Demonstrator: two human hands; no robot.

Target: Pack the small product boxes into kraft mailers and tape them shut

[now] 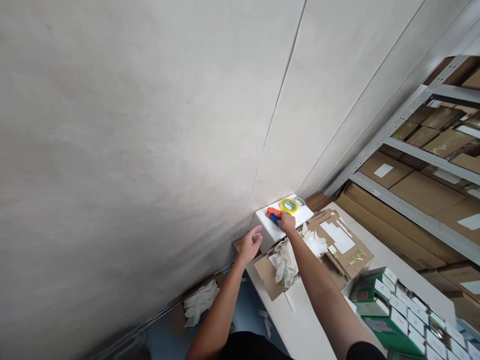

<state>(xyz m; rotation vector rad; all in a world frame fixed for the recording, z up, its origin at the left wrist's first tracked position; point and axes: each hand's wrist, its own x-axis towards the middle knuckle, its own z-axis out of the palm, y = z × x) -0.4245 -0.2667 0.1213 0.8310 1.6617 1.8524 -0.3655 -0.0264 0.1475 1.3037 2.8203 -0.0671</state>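
Note:
My right hand is closed around the handle of an orange and blue tape dispenser, which is on top of a white box. Just behind the fist lie a yellow-rimmed tape roll and a smaller, pale tape roll. My left hand holds nothing. Its fingers are apart and curved, close to the near left side of the white box. Below the right forearm, crumpled white paper spills from an open cardboard box.
Flattened cardboard is piled on the white table. Green and white boxes fill its right end. Metal shelving with cartons stands at right. A grey wall rises in front. More paper sits in a floor carton.

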